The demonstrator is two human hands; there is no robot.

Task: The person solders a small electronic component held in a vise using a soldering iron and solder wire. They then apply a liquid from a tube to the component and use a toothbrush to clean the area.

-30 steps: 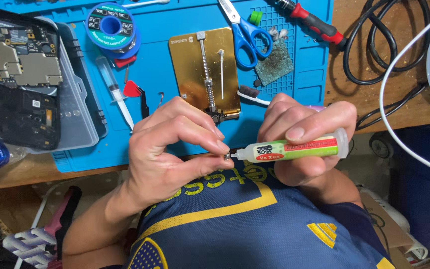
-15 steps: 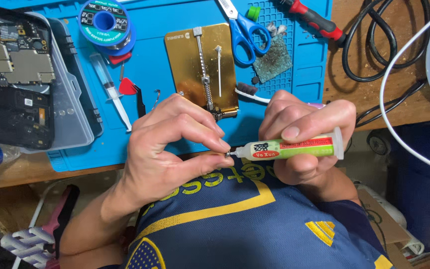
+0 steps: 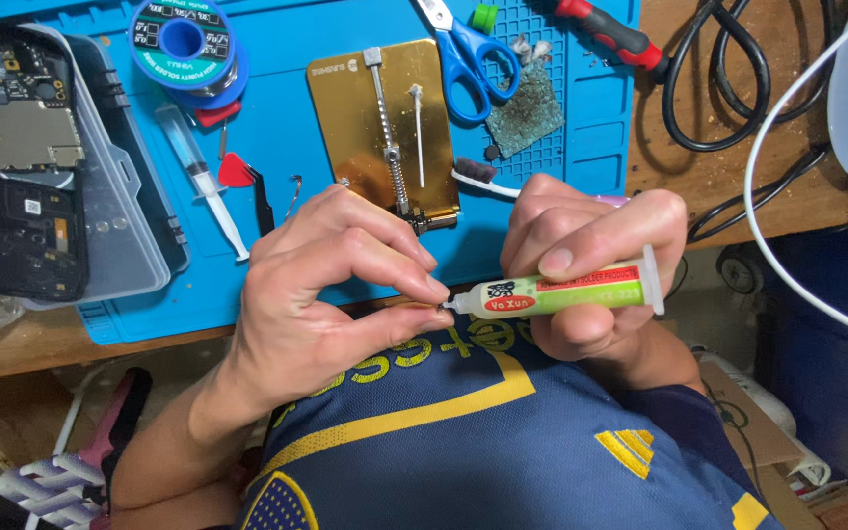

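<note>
Green syringe tube [image 3: 566, 291] clenched in right hand [image 3: 591, 265], long axis 3-to-9 o'clock, nozzle at 9. Nozzle tip pinched by left hand [image 3: 331, 285] fingertips [image 3: 434, 319]. Both held over lap, 6 o'clock of blue mat [image 3: 287, 147].

A blue work mat [image 3: 277, 128] covers the wooden bench, bearing a gold metal plate [image 3: 365, 118], blue-handled scissors [image 3: 468, 49], a solder spool [image 3: 184, 41] and a clear syringe [image 3: 203, 182]. An opened phone [image 3: 12, 157] lies at left; black cable [image 3: 728, 69] coils at right.
</note>
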